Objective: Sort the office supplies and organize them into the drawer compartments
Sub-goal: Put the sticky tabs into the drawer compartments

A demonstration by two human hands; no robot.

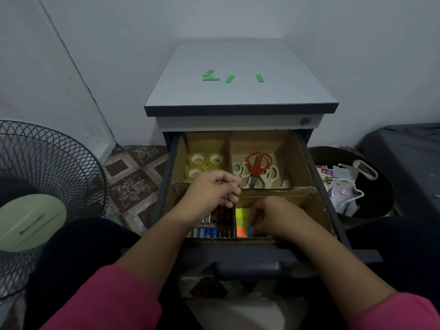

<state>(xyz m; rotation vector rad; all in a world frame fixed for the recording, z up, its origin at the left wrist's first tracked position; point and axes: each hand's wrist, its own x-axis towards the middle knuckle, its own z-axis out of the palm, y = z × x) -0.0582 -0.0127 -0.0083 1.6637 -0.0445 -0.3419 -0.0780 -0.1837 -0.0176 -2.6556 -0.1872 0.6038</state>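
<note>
The right hand (273, 216) pinches a small blue piece (250, 231) over the sticky notes (242, 221) in the drawer's (319, 206) front right compartment. The left hand (213, 190) hovers with curled fingers above the batteries (209, 228); whether it holds anything is unclear.

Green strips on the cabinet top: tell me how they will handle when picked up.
The flat green paper-like strips look thin, so probably light and floppy. Lying flush on the smooth grey cabinet top, they may slide rather than lift; the overlapping ones could come up together.

Pale walls (238, 17), patterned tile floor (133, 177), a black fan (47, 167) at left.
</note>
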